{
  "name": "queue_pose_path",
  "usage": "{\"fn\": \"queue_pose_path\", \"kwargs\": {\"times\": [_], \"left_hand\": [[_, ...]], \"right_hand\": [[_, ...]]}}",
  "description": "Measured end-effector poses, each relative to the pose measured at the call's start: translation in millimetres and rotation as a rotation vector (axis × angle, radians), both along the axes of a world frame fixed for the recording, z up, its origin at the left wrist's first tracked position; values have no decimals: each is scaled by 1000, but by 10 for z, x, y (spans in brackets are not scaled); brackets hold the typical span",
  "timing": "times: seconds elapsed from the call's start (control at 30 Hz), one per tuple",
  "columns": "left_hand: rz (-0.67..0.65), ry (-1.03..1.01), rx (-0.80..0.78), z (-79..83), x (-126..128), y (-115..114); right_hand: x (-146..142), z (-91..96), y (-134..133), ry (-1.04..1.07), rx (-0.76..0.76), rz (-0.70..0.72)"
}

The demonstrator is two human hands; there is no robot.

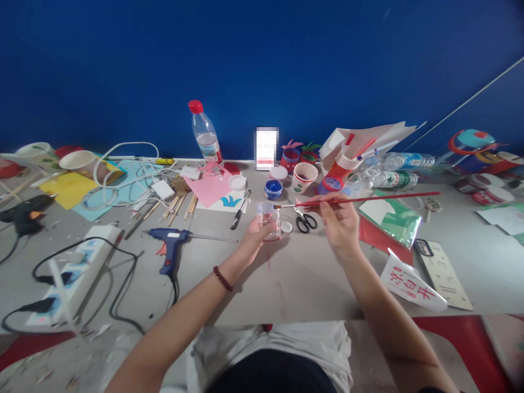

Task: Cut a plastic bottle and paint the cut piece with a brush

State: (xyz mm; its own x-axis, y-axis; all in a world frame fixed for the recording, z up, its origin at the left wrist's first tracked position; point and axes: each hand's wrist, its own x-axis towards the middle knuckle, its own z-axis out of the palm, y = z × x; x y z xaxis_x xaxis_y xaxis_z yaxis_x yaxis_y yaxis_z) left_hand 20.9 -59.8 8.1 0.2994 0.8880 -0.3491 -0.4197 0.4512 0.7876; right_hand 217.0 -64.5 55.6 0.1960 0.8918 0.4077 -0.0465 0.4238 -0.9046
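My left hand [254, 239] is wrapped round a small clear plastic jar [269, 220], holding it upright just above the grey table [295, 278]. A dark red bead bracelet sits on that wrist. My right hand [339, 221] pinches a long red paintbrush [360, 200] that lies almost level, its bristle tip at the jar's rim. The jar's white lid [287, 227] lies beside the jar. Black scissors [305, 220] rest between my hands. An open pot of blue paint [273, 189] stands just beyond the jar.
A blue glue gun [168, 245] and power strip [67, 278] with black cables lie left. A water bottle [205, 134], paper cups [303, 176], pink paper [209, 185], wooden sticks [180, 204] and lying plastic bottles [385, 177] crowd the back. Printed papers [411, 284] lie right.
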Motion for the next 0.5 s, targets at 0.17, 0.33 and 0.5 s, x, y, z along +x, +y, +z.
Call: {"fn": "queue_pose_path", "kwargs": {"times": [0.17, 0.33, 0.5], "left_hand": [[-10, 98, -6, 32, 31, -1], [1, 165, 8, 26, 64, 2], [-13, 158, -3, 34, 53, 9]], "right_hand": [[-42, -248, -45, 58, -35, -35], [-87, -243, -62, 13, -14, -72], [-92, -223, -104, -110, 18, -141]]}}
